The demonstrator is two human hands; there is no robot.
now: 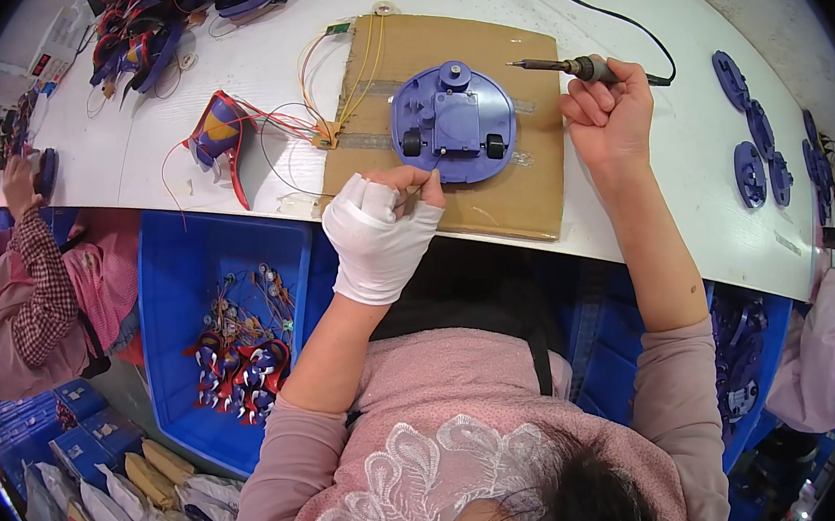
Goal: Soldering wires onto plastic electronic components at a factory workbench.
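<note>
A round purple plastic toy base (458,151) with two black wheels and a raised knob lies on a sheet of cardboard (543,203). My left hand (382,226), in a white glove with bare fingertips, is pinched closed at the base's near-left edge; what the fingertips hold is too small to make out. In my right hand (615,116) is a soldering iron (585,68), its tip pointing left, just beyond and right of the base. Left of the base, a green circuit board (339,29) and red and yellow wires run to a red, purple and yellow toy shell (221,127).
More toy shells (140,41) are heaped at the far left. Several purple parts (750,174) lie on the table's right side. A blue bin (210,240) below holds wired parts. The iron's black cord (652,32) runs behind. A co-worker's hand (20,183) is at left.
</note>
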